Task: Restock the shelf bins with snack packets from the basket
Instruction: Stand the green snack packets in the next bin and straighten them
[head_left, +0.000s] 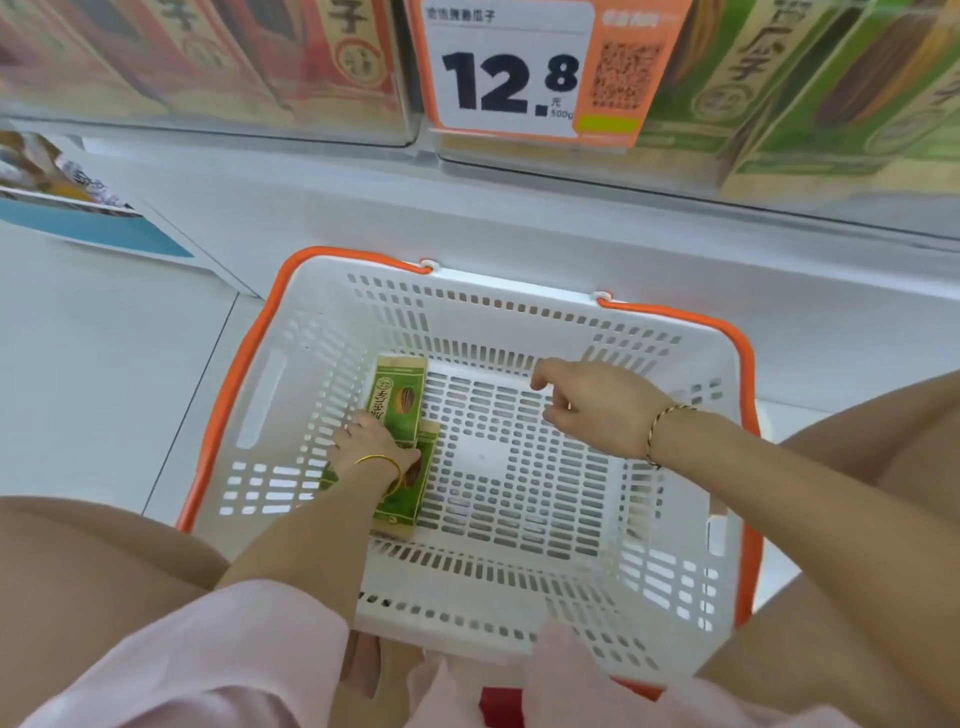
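Head: packets (397, 410) hug left of basket (519, 293).

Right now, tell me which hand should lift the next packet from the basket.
Left. The left hand grips the green packets at the left of the basket; the right hand hovers over its bare floor, away from them, holding nothing.

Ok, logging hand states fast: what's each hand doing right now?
Left hand: on the green packets; grip cannot be told.
Right hand: open, holding nothing, above the basket.
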